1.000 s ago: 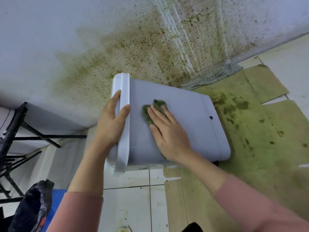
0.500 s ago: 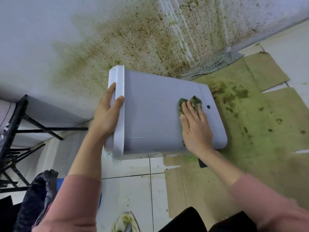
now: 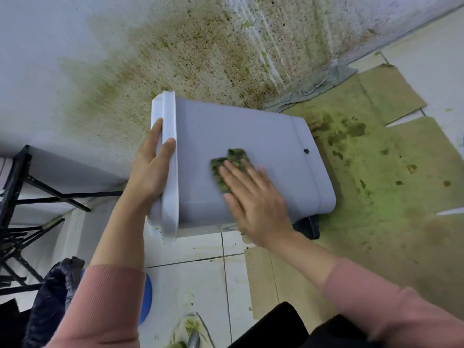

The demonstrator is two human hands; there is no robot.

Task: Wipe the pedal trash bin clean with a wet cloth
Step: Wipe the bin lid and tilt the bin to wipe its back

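One pedal trash bin [image 3: 251, 146] lies tipped on its side on the tiled floor [image 3: 200, 285], against the stained wall [image 3: 175, 59]. The left hand [image 3: 150, 169] grips its rim; the right hand [image 3: 256, 202], fingers spread flat, presses one green-soiled cloth [image 3: 231, 159] onto the bin's side. Stained cardboard [image 3: 376, 184] lies rightward.

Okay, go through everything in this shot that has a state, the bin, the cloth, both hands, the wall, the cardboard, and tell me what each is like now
Trash bin: tipped on its side, side face looks clean.
Cloth: stained green, pressed flat on the bin's side.
Right hand: open, flat on the cloth.
Left hand: gripping the bin's rim.
Wall: spattered brown-green.
Cardboard: flat on the floor, stained green.
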